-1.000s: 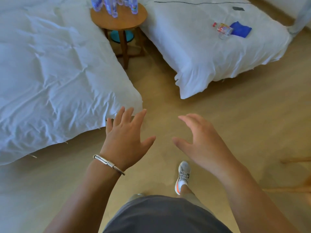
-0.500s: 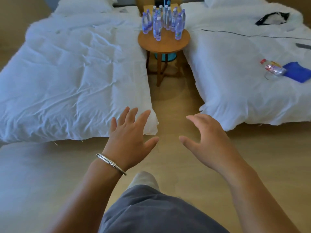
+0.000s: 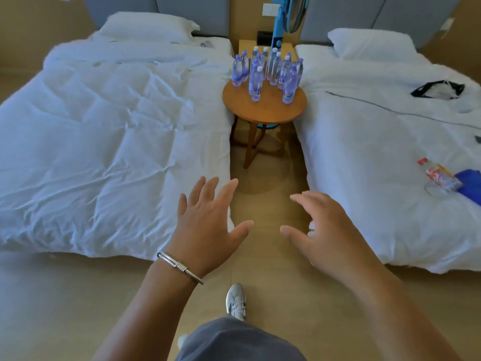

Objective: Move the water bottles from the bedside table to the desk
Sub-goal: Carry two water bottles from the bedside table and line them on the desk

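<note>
Several clear water bottles with blue labels stand upright in a cluster on a round wooden bedside table between two beds. My left hand, with a silver bangle on the wrist, is stretched out in front of me with spread fingers and holds nothing. My right hand is held out beside it, fingers relaxed and slightly bent, holding nothing. Both hands hover over the floor, well short of the table. The desk is not in view.
A white bed lies to the left and another white bed to the right, with a narrow wooden-floor aisle between them. On the right bed lie a small bottle, a blue cloth and a black-rimmed bag. A blue fan stands behind the table.
The view has tilted up and shifted along the aisle, so the table, bottles and headboards show fully. Both hands stay held out and hold nothing.
</note>
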